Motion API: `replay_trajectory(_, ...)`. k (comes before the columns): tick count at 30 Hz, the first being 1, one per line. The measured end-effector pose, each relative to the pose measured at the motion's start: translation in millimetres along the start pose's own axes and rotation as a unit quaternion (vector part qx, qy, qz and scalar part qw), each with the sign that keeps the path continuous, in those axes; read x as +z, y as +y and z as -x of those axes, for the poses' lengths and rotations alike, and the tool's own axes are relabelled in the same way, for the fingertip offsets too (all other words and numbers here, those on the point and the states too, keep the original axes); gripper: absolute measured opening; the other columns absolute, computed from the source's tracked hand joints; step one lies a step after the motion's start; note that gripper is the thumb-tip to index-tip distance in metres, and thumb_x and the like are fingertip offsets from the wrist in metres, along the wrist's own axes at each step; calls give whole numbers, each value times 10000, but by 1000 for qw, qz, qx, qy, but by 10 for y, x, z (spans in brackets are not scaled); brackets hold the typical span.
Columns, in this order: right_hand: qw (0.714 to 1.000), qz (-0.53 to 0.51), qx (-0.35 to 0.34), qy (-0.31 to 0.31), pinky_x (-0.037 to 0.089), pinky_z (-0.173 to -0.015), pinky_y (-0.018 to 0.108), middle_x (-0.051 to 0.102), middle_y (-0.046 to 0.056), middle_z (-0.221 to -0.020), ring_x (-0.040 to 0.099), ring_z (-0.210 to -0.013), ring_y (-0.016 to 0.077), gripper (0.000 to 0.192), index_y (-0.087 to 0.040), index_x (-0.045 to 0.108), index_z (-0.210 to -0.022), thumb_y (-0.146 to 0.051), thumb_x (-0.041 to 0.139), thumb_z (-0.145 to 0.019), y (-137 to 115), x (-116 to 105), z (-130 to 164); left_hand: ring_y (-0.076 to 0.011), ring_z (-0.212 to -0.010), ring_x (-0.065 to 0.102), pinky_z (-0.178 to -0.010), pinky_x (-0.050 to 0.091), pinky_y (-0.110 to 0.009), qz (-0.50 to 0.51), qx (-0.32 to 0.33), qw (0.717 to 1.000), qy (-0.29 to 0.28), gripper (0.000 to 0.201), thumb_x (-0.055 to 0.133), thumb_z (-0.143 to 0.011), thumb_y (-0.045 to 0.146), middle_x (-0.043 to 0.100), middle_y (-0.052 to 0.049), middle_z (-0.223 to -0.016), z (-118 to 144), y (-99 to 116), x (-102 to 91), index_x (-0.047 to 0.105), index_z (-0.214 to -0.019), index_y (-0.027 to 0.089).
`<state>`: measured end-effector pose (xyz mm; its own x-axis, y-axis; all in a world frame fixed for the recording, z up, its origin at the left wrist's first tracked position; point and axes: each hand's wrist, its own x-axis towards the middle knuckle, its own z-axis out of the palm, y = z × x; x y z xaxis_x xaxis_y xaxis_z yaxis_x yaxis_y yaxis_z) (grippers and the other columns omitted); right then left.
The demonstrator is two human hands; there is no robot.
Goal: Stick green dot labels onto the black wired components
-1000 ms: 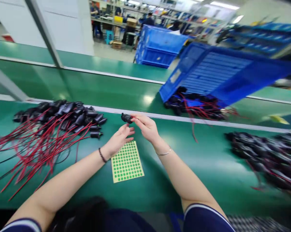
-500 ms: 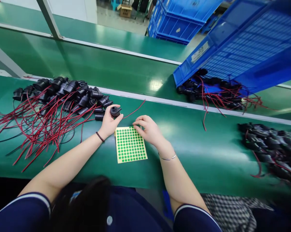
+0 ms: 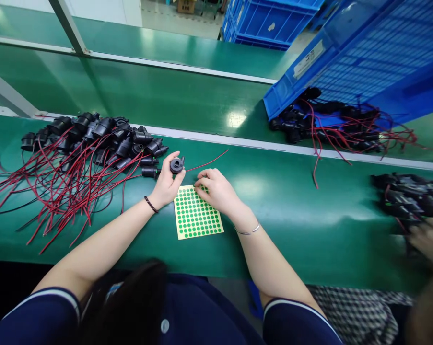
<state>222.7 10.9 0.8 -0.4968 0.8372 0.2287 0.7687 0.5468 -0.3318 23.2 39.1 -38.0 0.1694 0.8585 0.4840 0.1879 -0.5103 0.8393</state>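
Though held upright, black connector (image 3: pixel 176 165) in left hand (image 3: pixel 165 184) — red wire (image 3: pixel 209 162) rightward

Bare green bench (image 3: pixel 291 215) right of sticker sheet (image 3: pixel 198 215) (wired parts (image 3: pixel 79 148) crowding the left).

Smooth, glossy green belt surface (image 3: pixel 291 211), glaring under overhead lamps; matt black moulded-plastic socket (image 3: pixel 176 165) with thin red plastic-sheathed lead, pinched in bare left hand (image 3: pixel 166 184); pale yellow waxy paper sheet of matt green round stickers (image 3: pixel 198 216), flat beneath fingertips of right hand (image 3: pixel 218 191); heaped dull black plastic sockets with slick red wires (image 3: pixel 83 153); ribbed, semi-gloss blue plastic crate (image 3: pixel 374 62); brushed grey metal frame bar (image 3: pixel 67 26).
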Motion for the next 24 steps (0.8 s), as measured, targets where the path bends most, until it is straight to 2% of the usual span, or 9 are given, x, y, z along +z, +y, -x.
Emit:
replay_trajectory(4, 1000, 9, 3, -1, 521, -833, 442, 663, 132, -1027, 563, -941, 280, 141, -150, 745, -961, -223, 656, -878, 3, 26, -6, -221, -1135, 595, -1012, 496, -417, -34, 11, 999, -1, 394, 557, -957, 333, 577, -112, -1219, -16, 38, -13, 450, -1322, 232)
replay_trajectory(7, 1000, 2, 4, -3, 517, -822, 451, 668, 133, -1024, 568, -933, 281, 105, -164, 740, -895, -203, 644, -877, -10, 32, -11, -219, -1105, 598, -987, 500, -413, -65, 25, 998, -1, 299, 598, -935, 330, 595, -89, -1145, -37, 62, -33, 510, -1199, 223)
replay_trajectory(9, 1000, -28, 10, 8, 513, -829, 457, 672, 125, -1001, 580, -924, 273, 97, -176, 720, -826, -179, 633, -871, -34, 20, -13, -211, -1060, 607, -956, 506, -399, -71, 22, 997, 4, 253, 628, -912, 321, 601, -75, -1098, -47, 77, -44, 523, -1117, 217)
replay_trajectory(11, 993, -107, 32, 38, 519, -827, 439, 672, 102, -960, 602, -912, 249, 105, -191, 690, -789, -166, 623, -866, -77, -7, -15, -196, -1013, 617, -928, 510, -377, -62, 7, 998, 3, 231, 638, -895, 290, 609, -65, -1078, -52, 100, -48, 517, -1077, 214)
replay_trajectory(13, 967, -232, 74, 73, 534, -785, 395, 666, 76, -944, 624, -881, 214, 76, -205, 670, -794, -192, 635, -860, -138, -48, -18, -178, -967, 626, -897, 512, -351, -51, -11, 999, -10, 212, 625, -883, 244, 624, -53, -1046, -53, 129, -45, 510, -1058, 212)
replay_trajectory(16, 894, -413, 141, 105, 548, -750, 352, 660, 59, -984, 640, -864, 180, 80, -217, 661, -803, -280, 676, -850, -248, -109, -27, -165, -910, 628, -842, 511, -323, -47, -24, 997, -47, 177, 597, -867, 196, 630, -37, -987, -51, 166, -34, 504, -1017, 211)
replay_trajectory(19, 838, -504, 177, 110, 555, -821, 363, 661, 54, -1006, 645, -918, 180, 142, -218, 663, -790, -344, 721, -819, -342, -127, -45, -167, -894, 618, -810, 506, -317, -52, -9, 996, -77, 187, 597, -844, 182, 620, -35, -972, -48, 173, -26, 491, -994, 212)
replay_trajectory(21, 823, -522, 192, 113, 556, -836, 364, 661, 52, -995, 646, -922, 180, 166, -215, 666, -780, -361, 744, -794, -379, -115, -59, -168, -889, 608, -803, 500, -317, -58, 5, 994, -90, 218, 599, -819, 159, 613, -30, -969, -45, 164, -25, 483, -997, 213)
replay_trajectory(24, 822, -515, 208, 128, 559, -806, 351, 661, 49, -963, 645, -881, 172, 166, -209, 665, -771, -353, 746, -779, -396, -88, -72, -172, -896, 598, -804, 491, -322, -69, 23, 992, -104, 250, 583, -794, 113, 609, -29, -977, -41, 149, -28, 477, -998, 214)
